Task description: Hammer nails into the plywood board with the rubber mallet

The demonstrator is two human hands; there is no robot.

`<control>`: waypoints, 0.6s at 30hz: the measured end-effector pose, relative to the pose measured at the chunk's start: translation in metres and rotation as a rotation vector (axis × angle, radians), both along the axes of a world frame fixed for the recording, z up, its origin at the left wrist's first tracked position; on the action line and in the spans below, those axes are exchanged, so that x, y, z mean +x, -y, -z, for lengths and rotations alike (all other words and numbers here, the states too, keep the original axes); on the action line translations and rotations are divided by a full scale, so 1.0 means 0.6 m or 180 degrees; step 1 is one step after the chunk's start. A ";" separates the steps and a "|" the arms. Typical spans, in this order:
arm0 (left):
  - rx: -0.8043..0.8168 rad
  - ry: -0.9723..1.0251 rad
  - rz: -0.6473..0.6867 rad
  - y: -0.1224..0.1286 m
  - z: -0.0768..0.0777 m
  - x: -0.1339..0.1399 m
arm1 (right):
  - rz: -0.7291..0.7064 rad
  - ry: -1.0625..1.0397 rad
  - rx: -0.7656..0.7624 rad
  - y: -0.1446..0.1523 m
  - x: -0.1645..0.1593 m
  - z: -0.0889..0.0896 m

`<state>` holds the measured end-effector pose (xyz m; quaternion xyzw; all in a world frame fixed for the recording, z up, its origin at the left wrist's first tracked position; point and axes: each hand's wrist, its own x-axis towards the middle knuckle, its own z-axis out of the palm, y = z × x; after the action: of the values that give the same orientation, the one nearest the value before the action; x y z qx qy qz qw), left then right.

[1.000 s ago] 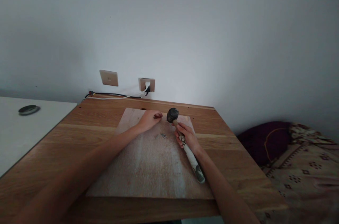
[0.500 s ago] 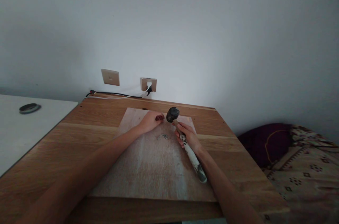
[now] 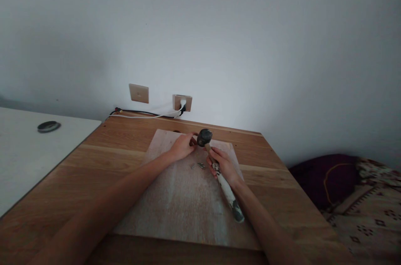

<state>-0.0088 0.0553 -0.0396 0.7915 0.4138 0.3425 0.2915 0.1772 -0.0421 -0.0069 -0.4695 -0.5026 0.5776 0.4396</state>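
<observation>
My right hand (image 3: 223,167) grips a mallet (image 3: 225,188) with a dark, rounded head and a pale, paint-worn handle. The mallet slants, its head pointing away from me and its handle end toward me. Just left of the head, my left hand (image 3: 183,147) is closed, with curled fingertips close to the head. What those fingers hold, if anything, is too small and partly hidden. Between the hands, several small metal pieces that look like nails (image 3: 200,165) lie on a pale wooden board (image 3: 184,206).
Under the board is a brown wooden table (image 3: 112,165) against the wall. A wall socket (image 3: 182,103) with plugs and cables (image 3: 144,114) sits behind it. On the left, a white surface (image 3: 21,152) carries a dark round dish (image 3: 49,126). Patterned fabric (image 3: 369,219) lies at right.
The view has turned slightly left, so the scene sits farther right. My left hand's fingers have shifted from a tight fist to reach toward the mallet head. The right hand keeps its grip.
</observation>
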 end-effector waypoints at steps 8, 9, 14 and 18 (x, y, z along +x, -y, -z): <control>0.0481 -0.0486 0.0350 0.049 -0.050 -0.014 | 0.0275 -0.0222 -0.0013 0.006 0.018 -0.012; 0.0732 -0.0764 0.0531 0.064 -0.056 -0.012 | 0.0333 -0.0260 0.0004 0.005 0.022 -0.013; 0.1851 -0.1925 0.1269 0.128 -0.062 0.018 | 0.0432 -0.0284 0.0102 0.002 0.031 -0.008; 0.2269 -0.2098 0.1293 0.140 -0.060 0.031 | 0.0329 -0.0199 0.0100 0.006 0.026 -0.007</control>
<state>0.0096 -0.0285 -0.0038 0.9716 0.1795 0.1315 -0.0810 0.1930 -0.0460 -0.0024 -0.4697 -0.4727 0.5606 0.4917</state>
